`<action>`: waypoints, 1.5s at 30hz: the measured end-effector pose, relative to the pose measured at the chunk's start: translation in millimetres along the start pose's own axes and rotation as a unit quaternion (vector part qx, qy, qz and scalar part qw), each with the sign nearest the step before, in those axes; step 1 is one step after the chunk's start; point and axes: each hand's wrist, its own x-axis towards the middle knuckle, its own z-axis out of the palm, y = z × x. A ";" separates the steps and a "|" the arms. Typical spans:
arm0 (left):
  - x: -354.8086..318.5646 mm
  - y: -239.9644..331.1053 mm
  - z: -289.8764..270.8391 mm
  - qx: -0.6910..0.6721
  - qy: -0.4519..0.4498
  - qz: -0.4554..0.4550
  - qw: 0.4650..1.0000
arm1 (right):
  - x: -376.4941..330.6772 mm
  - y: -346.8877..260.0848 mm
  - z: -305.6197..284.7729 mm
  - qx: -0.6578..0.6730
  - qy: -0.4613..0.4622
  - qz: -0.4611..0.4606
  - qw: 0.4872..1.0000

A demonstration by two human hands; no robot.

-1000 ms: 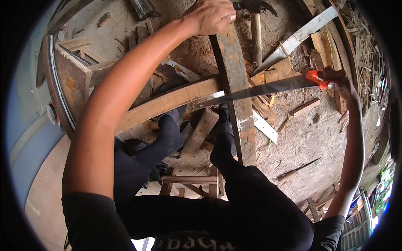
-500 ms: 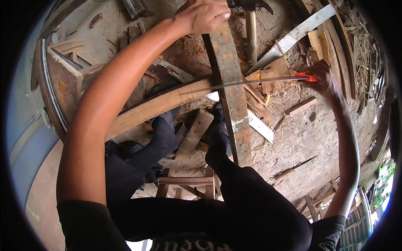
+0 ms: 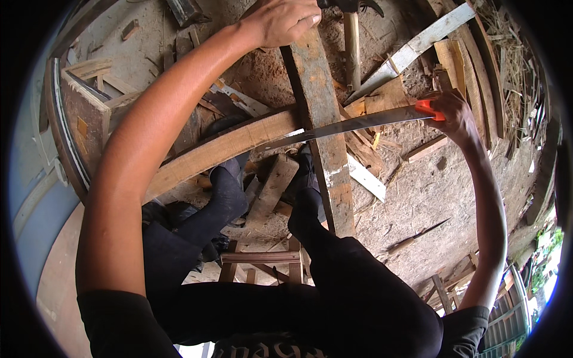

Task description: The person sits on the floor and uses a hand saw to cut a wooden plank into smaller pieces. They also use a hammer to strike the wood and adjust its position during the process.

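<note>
My right hand [image 3: 452, 116] is closed round the orange handle of a handsaw [image 3: 364, 122]. The long blade runs leftward across the top of a rough wooden beam [image 3: 338, 194], its flat side showing and its tip beyond the beam's left edge. Whether the teeth touch the wood I cannot tell. At the far end of this beam, my left hand [image 3: 287, 22] grips it, with the fingertips partly cut off by the picture's top. A second, lighter beam [image 3: 221, 149] reaches from under my left arm to the first one, near the blade.
A claw hammer [image 3: 352, 51] lies past the beam's far end. Offcuts, a pale painted board [image 3: 412, 51] and a wooden block [image 3: 273, 188] are scattered on the dirt floor. To the right lies a pointed blade with a wooden handle [image 3: 418, 234]. A small wooden stool [image 3: 261, 258] stands between my legs.
The saw blade has tilted from nearly edge-on to showing its broad side, and its tip sits slightly nearer to me. My left hand keeps its grip on the beam. The whole view has shifted slightly.
</note>
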 end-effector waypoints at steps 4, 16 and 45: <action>-1.7 -1.6 -0.6 0.014 -0.003 0.000 1.000 | 4.5 -10.1 -13.0 -0.019 -0.021 0.000 1.000; -1.1 2.4 -0.9 0.022 -0.005 -0.008 1.000 | -55.0 53.9 -62.2 -0.048 -0.059 0.059 0.995; -3.2 -1.5 1.0 0.014 0.005 -0.001 1.000 | 10.7 8.6 -44.0 -0.043 -0.070 -0.002 0.997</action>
